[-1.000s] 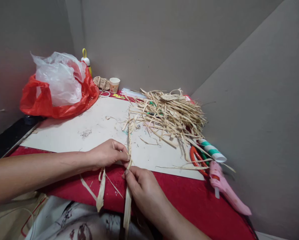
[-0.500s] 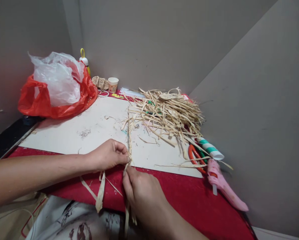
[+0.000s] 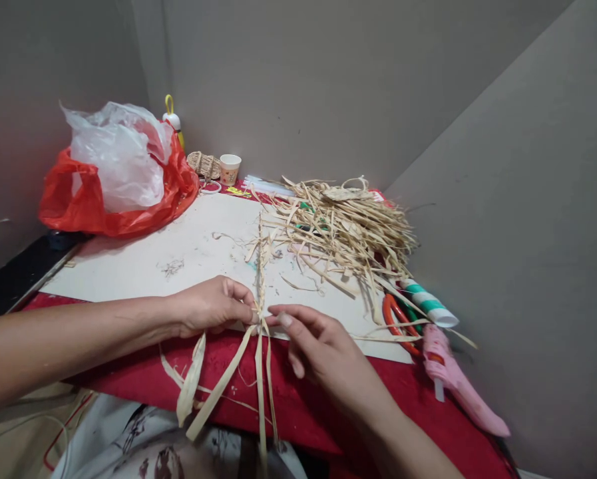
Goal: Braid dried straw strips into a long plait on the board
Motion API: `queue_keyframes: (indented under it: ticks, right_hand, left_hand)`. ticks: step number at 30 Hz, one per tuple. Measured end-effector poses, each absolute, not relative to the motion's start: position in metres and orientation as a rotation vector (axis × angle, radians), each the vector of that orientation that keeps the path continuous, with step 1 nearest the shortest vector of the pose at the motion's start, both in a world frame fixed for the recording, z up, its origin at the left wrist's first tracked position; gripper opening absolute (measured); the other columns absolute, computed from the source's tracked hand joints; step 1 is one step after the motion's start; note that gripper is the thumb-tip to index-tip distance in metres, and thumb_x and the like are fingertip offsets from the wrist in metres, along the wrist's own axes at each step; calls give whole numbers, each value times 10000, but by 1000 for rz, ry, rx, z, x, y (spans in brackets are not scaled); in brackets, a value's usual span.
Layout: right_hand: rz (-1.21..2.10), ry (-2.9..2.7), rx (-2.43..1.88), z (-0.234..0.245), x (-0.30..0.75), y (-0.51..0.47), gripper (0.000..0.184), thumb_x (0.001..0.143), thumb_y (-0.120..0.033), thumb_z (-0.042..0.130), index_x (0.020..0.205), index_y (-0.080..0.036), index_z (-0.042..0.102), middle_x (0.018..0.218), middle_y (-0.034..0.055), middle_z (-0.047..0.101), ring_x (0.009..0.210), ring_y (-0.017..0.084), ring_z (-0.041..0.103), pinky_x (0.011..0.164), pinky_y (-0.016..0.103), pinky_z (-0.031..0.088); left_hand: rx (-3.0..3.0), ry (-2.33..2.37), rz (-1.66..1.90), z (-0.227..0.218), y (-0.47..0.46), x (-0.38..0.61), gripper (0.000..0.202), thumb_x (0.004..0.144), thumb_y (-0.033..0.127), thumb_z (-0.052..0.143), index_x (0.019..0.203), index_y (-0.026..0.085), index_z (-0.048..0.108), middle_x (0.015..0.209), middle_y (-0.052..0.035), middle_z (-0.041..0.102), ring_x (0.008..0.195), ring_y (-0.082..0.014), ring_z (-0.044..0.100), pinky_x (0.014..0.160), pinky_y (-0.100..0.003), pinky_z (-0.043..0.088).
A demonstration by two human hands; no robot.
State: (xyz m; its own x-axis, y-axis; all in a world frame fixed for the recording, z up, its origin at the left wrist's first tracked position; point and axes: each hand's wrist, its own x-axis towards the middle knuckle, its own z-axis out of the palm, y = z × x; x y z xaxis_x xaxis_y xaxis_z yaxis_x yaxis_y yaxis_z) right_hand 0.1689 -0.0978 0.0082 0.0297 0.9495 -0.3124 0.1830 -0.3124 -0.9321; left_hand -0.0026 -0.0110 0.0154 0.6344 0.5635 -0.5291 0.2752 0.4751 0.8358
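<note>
A thin braid of dried straw strips (image 3: 261, 279) runs toward me over a white board (image 3: 188, 259). My left hand (image 3: 213, 306) is closed, pinching the braid's near end at the board's front edge. Below that pinch, several loose straw strips (image 3: 218, 389) fan out and hang over the red tablecloth (image 3: 378, 406). My right hand (image 3: 323, 346) sits just right of the pinch with its fingers apart; its thumb and forefinger tips touch the strands at the braid's end, and nothing is gripped in it.
A pile of loose straw (image 3: 343, 229) lies at the back right of the board. Red-handled scissors (image 3: 395, 319), a green-striped tube (image 3: 428, 303) and a pink glue gun (image 3: 458, 382) lie at the right. A red and clear plastic bag (image 3: 113, 173), a paper cup (image 3: 229, 168) and grey walls stand behind.
My right hand let go of the strips it held below the table edge, rose and opened beside the braid's end. The loose strips now fan out. My left hand stayed put.
</note>
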Motion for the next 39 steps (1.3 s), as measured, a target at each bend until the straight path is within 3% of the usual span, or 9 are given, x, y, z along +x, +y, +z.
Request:
queue_keyframes:
  ticks: [2,7,13,17,22,26,33,39]
  right_hand:
    - [1572,-1156,-1471,1,164,-91,407,844,-493,489,1025,-140,580,394,-68,464,320,63,314,348,175,219]
    - [1790,-1100,-1265,-5,156,-83,335,847,-466,511,707,-161,506,475,-78,432,329,22,241,328,169,152]
    - [1933,-1106,-1273,-8,159,-76,348,824,-493,522,706,-167,493,457,-95,385,323,20,192,318,174,121]
    - [1951,-1052,-1267,-10,156,-75,334,813,-460,525,644,-177,466,411,-87,410,308,29,195,313,181,114]
    - [1761,-1053,-1399,-12,144,-77,319,813,-364,500,571,-156,503,359,-76,402,302,25,231,335,178,150]
    - [1690,-956,-1420,-14,136,-81,272,789,-334,517,606,-140,571,335,-82,395,285,23,208,336,185,148]
    - [1753,-715,-1273,-15,128,-86,307,748,-344,572,520,-159,483,347,-64,427,270,27,204,303,189,104]
    - [1798,-727,-1192,-13,127,-87,300,767,-322,550,532,-142,504,403,-9,538,272,17,215,295,162,128]
  left_hand:
    - [1070,891,206,17,-11,-3,175,570,245,680,627,143,549,469,57,530,359,-20,294,379,-183,125]
    - [1045,885,210,19,-10,-4,130,573,190,663,617,137,552,453,67,508,390,-26,348,404,-166,184]
    - [1178,796,194,10,-5,-8,168,609,244,679,631,120,568,556,31,569,514,-52,442,518,-170,312]
    - [1425,760,161,1,0,-13,164,661,277,647,679,124,593,547,57,516,492,-44,372,485,-170,261]
    - [1645,802,71,9,0,-16,162,718,241,528,712,127,642,572,31,562,487,-59,405,489,-175,305]
    - [1626,782,-39,25,-10,-18,265,779,231,393,772,142,642,559,14,593,381,-61,369,393,-177,290]
    - [1470,887,-33,27,-30,-18,239,813,350,430,899,160,547,649,-4,629,297,-54,360,279,-161,259]
    - [1523,939,91,17,-43,-14,138,789,234,418,881,169,497,625,29,585,345,-53,401,327,-152,309]
